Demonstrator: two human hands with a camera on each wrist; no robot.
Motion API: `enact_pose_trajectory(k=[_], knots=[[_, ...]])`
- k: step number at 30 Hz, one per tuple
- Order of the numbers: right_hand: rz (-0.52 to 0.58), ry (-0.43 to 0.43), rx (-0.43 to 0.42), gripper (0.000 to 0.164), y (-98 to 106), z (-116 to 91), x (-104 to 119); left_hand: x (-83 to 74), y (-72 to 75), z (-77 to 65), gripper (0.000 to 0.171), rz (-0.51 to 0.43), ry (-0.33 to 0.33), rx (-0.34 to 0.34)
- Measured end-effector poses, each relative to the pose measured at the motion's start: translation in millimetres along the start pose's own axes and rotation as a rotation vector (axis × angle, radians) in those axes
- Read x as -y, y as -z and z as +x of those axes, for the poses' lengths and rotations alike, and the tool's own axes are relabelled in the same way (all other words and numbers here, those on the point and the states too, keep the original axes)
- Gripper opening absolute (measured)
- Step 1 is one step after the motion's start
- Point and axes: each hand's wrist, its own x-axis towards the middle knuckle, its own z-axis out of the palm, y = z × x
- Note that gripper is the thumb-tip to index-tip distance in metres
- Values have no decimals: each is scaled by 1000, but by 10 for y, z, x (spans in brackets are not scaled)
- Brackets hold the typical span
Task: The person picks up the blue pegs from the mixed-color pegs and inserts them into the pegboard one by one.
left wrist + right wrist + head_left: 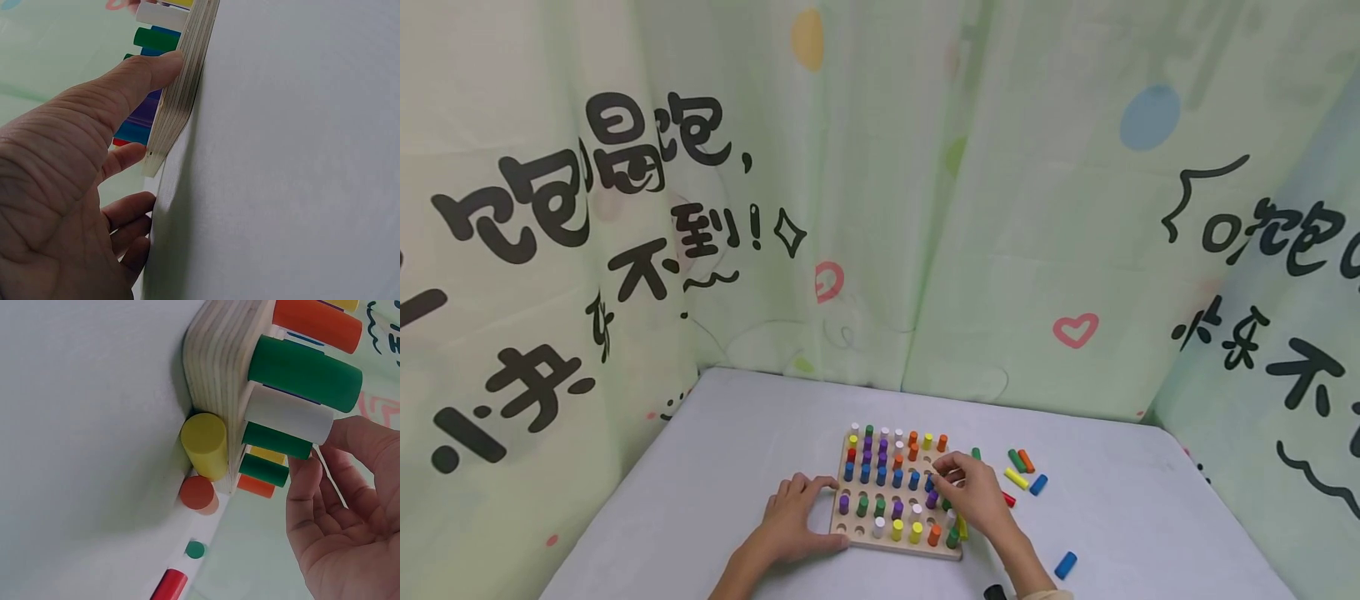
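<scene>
A wooden pegboard [902, 546] bears rows of coloured pegs on the white table. My left hand [793, 521] rests at its left side, with the thumb and index finger touching the edge. In the left wrist view, the left thumb [147, 72] lies straight against the board's layered side, while the other fingers are apart from it. Over the board's right part, my right hand [976, 492] pinches a blue peg [929, 482] at the right end of the blue row. In the right wrist view, white and green pegs hide those fingertips.
Loose pegs lie right of the board, among them a yellow peg [1017, 478], a red peg [1008, 499] and a blue peg [1066, 565]. A yellow peg [205, 447] lies against the board's side. A black object [995, 592] shows at the bottom edge. Printed curtains [925, 250] surround the table.
</scene>
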Motion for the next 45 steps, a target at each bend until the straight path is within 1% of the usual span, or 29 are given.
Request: enact_pose_trajectory(k=[6,11,17,22,29,32,35,39,42,45], knots=[[17,1,-5,13,42,-27,34,2,-10,11,79,2,14,4],[25,-20,-24,14,122,-74,30,18,-10,33,79,5,12,-5],[42,-89,-53,11,231,-154,-56,19,-3,26,80,6,1,-12],[75,-126,-42,12,338,-232,-139,17,4,19,80,8,-1,-17],[85,-146,29,13,512,-317,-258,10,-5,9,80,7,-8,-11],[76,-127,73,14,588,-349,-330,7,-9,11,80,7,-6,-10],[79,-103,135,16,673,-387,-410,5,-14,16,80,11,-2,-12],[114,-86,209,22,789,-427,-519,5,-18,19,79,18,-1,-17],[136,-102,232,27,858,-449,-604,9,-22,23,80,16,1,-15],[134,-128,239,27,911,-479,-681,13,-29,24,80,18,2,-13]])
